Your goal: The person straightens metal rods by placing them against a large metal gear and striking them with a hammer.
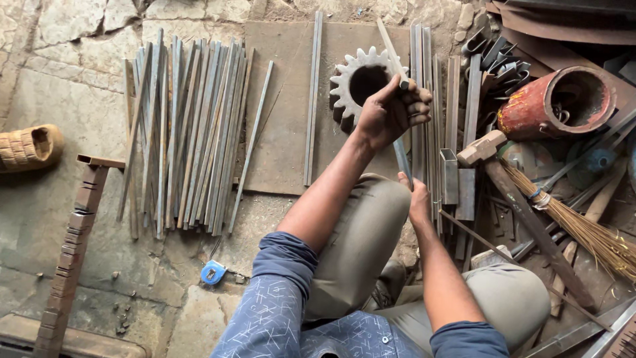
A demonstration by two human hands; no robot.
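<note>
Firmly grip thin metal strip (396,99) in left hand (391,109), fingers (419,105) wrapped round it; steady lower end with right hand (417,202), fingers hidden, over gear (361,83).

bare board (285,99) open left of gear wheel (354,83), bar pile (185,132) farther left, scrap clutter (550,132) blocking right

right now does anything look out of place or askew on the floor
Mostly orderly: the metal strips lie in a rough row. One strip lies slanted apart from the bundle, and a blue tape measure sits alone on the stone. The left hand and right hand hold a strip tilted over the gear.
</note>
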